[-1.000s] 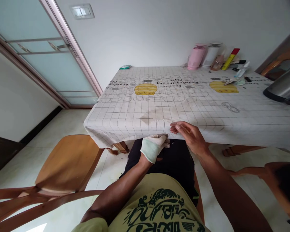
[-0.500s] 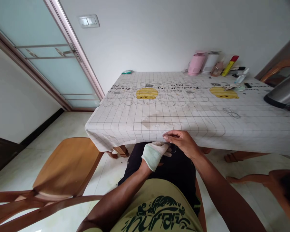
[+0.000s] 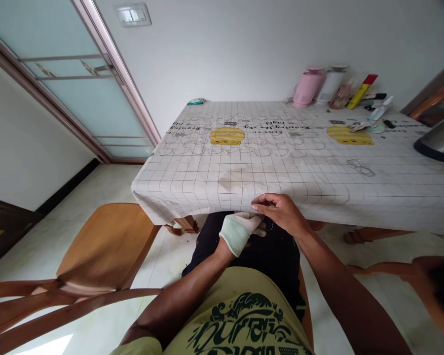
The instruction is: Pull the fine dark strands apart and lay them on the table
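Note:
My left hand (image 3: 246, 226) wears a whitish work glove with a pale green cuff. It is closed above my lap, just past the table's front edge. A thin, pale loop like thread or fine wire (image 3: 271, 226) hangs by its fingertips against my dark trousers. My right hand (image 3: 277, 209) is bare and sits close beside and slightly above the glove, thumb and fingertips pinched together. Whatever lies in that pinch is too fine to make out. Farther right, a thin looped strand (image 3: 360, 168) lies on the checked tablecloth (image 3: 192, 172).
A pink cylinder (image 3: 307, 88), a white one (image 3: 331, 85), small bottles and a crumpled glove (image 3: 368, 126) stand or lie at the back right. A steel kettle (image 3: 440, 135) is at the right edge. A wooden chair (image 3: 99, 246) stands left; a green packet (image 3: 196, 101) lies far left.
The view has tilted and shifted slightly. Both hands keep nearly the same pose, the right fingertips still pinched near the glove.

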The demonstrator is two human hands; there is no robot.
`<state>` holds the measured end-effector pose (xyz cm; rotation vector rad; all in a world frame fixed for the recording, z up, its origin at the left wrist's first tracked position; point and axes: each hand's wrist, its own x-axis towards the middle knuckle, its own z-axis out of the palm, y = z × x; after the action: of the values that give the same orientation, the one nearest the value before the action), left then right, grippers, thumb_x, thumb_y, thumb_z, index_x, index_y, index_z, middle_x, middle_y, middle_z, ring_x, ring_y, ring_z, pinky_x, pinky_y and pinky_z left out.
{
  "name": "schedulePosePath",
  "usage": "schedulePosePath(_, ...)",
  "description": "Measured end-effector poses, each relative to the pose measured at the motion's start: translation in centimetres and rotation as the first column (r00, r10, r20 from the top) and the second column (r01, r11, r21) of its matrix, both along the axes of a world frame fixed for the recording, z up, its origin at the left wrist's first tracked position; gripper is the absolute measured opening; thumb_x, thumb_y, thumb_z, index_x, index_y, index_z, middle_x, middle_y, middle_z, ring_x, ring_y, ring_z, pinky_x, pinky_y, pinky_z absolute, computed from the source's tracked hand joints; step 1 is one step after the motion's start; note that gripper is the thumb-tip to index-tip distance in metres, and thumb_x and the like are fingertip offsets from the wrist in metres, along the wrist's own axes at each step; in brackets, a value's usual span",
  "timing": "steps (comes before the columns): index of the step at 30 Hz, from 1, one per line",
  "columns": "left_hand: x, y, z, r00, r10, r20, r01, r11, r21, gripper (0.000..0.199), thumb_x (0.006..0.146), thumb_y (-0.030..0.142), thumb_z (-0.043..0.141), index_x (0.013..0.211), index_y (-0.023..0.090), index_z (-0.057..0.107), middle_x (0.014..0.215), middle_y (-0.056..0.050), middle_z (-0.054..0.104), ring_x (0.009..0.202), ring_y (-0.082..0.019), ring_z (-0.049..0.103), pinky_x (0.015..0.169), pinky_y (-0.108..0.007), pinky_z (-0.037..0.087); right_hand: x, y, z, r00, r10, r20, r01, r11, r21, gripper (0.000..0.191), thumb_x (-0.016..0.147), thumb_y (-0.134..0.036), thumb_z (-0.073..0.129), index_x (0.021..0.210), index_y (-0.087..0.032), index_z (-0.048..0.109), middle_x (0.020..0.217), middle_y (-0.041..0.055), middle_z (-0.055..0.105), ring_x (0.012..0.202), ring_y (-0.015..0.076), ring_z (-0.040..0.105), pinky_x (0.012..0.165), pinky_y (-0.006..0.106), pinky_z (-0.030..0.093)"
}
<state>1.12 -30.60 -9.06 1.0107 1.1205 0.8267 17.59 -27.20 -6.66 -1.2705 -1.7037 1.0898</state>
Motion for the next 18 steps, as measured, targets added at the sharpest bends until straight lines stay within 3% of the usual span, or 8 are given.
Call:
schedulePosePath(5, 0.3, -0.1, 0.5, 1.000, -0.001, -0.026, -0.001, 0.997, -0.081, 0.027, 0.091, 0.045, 0.065, 0.087, 0.022, 0.077, 0.089, -0.008, 0.078, 0.080, -0.023, 0.077, 0.054, -0.023, 0.054, 0.0, 0.2, -0.1, 0.999, 0.023, 0.026, -0.023, 1.000, -0.007, 0.025, 0.085, -0.044, 0.077, 0.098, -0.023, 0.080, 0.097, 0.0042, 0.079, 0.090, 0.0221, 0.071, 0.081, 0.034, 0.054)
schedulePosePath(11, 0.7, -0.3, 1.0, 0.999, 0.025, -0.020, -0.027, 0.995, -0.096, 0.017, 0.090, 0.034, 0.067, 0.083, 0.022, 0.076, 0.084, -0.005, 0.078, 0.072, -0.019, 0.076, 0.059, -0.023, 0.055, 0.6, 0.2, -0.3, 0.999, 0.030, 0.030, -0.030, 0.999, -0.024, 0.024, 0.087, -0.043, 0.074, 0.096, -0.022, 0.079, 0.090, 0.0031, 0.077, 0.082, 0.0196, 0.068, 0.074, 0.032, 0.051)
schedulePosePath(18, -1.3, 0.5, -1.1, 0.995, 0.095, -0.014, -0.096, 0.994, -0.055, 0.015, 0.088, 0.028, 0.066, 0.087, 0.020, 0.079, 0.075, -0.003, 0.077, 0.063, -0.015, 0.073, 0.061, -0.022, 0.055, 1.3, -0.3, 0.5, 0.996, 0.088, -0.017, -0.089, 0.993, -0.072, 0.020, 0.089, -0.039, 0.071, 0.087, -0.019, 0.073, 0.076, 0.0001, 0.068, 0.070, 0.0146, 0.059, 0.065, 0.028, 0.045)
